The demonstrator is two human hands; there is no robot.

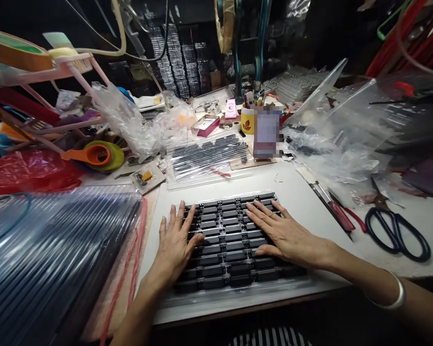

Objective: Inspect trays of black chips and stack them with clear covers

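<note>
A clear plastic tray (216, 299) lies flat before me on a white board, filled with rows of black parts (234, 247) that look like connectors. My left hand (175, 240) rests along the tray's left side, its fingers spread over the ends of the rows. On the right side, my right hand (283, 230) lies with fingers stretched across the parts and the thumb apart. Neither hand grips anything. The palms and fingers hide the outer ends of several rows.
Stacked clear trays (57, 240) stand at the left beside a pink cord (130, 259). Dark-handled scissors (399, 235) and a red screwdriver (341, 216) lie at the right. Behind are another filled tray (209, 158), a yellow cup (247, 121) and plastic bags (346, 149).
</note>
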